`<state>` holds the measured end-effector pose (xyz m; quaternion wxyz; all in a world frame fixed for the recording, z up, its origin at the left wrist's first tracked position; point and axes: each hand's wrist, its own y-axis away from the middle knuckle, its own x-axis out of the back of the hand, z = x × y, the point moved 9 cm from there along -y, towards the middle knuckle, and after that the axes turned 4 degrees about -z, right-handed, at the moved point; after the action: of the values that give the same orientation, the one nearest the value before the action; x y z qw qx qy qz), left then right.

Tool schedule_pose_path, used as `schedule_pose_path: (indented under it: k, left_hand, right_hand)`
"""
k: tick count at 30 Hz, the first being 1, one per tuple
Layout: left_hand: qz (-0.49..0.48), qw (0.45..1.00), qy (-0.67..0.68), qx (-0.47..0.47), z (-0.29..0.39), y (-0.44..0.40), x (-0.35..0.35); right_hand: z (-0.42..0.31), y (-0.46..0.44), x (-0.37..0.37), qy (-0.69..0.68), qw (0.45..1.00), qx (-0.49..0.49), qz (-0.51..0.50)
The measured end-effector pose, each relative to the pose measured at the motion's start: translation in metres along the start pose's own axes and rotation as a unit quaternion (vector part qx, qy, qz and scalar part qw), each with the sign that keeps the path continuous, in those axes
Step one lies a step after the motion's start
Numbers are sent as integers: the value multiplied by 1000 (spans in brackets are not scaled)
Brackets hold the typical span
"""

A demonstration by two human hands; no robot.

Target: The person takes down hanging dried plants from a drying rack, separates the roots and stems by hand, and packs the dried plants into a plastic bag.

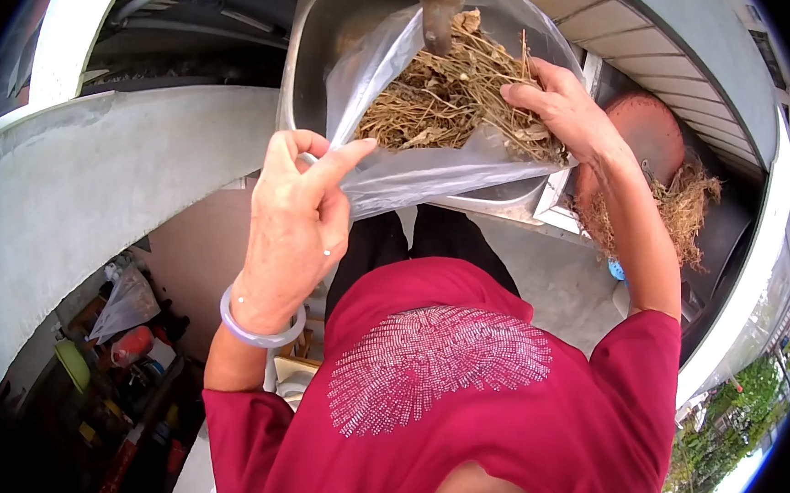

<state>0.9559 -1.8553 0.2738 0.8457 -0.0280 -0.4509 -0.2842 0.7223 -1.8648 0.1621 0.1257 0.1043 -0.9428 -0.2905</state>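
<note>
Left hand (288, 222) pinches the plastic bag (427, 176), presumably holding its mouth open; right hand (569, 111) clasps dried stalks (453, 91), likely steadying them above the sink (307, 65).

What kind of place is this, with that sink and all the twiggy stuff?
Probably an outdoor washing spot beside a home. There's a metal sink under a tap, and daylit green leaves show beyond the curved white edge.
</note>
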Motion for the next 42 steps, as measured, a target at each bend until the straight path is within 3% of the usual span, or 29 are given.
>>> schedule_pose_path:
  k: [4, 8, 17, 25, 29, 32, 35, 36, 37, 39, 41, 42]
  left_hand:
    - [44, 999, 24, -18, -5, -4, 1]
    - [52, 996, 67, -39, 0, -9, 4]
    - [-4, 991, 132, -16, 4, 5, -5]
    - [-2, 990, 144, -10, 6, 20, 0]
    - [8, 990, 137, -18, 8, 20, 0]
    - [16, 991, 133, -25, 10, 19, 0]
    - [9, 991, 131, -34, 15, 19, -2]
    - [7, 991, 129, -37, 16, 20, -3]
    - [6, 991, 127, -40, 17, 20, -4]
    - [9, 991, 124, -47, 18, 21, -4]
    - [13, 991, 123, -51, 19, 20, -4]
    - [13, 991, 122, -54, 19, 20, -3]
  right_hand:
    - [-22, -3, -1, 208, 971, 85, 83]
    - [-39, -16, -18, 254, 948, 153, 112]
    - [-4, -69, -70, 434, 872, 123, 188]
    - [-43, -27, -71, 543, 818, 146, 125]
    - [-90, 16, -74, 557, 771, 282, 124]
    - [-118, 48, -77, 635, 703, 266, 181]
    - [-137, 66, -94, 594, 740, 292, 118]
    - [-131, 63, -106, 503, 803, 320, 19]
    - [-124, 64, -119, 470, 809, 353, 9]
    - [-98, 53, -143, 483, 809, 330, -52]
    - [-63, 26, -148, 404, 856, 301, -114]
    - [-50, 12, -141, 468, 834, 289, -38]
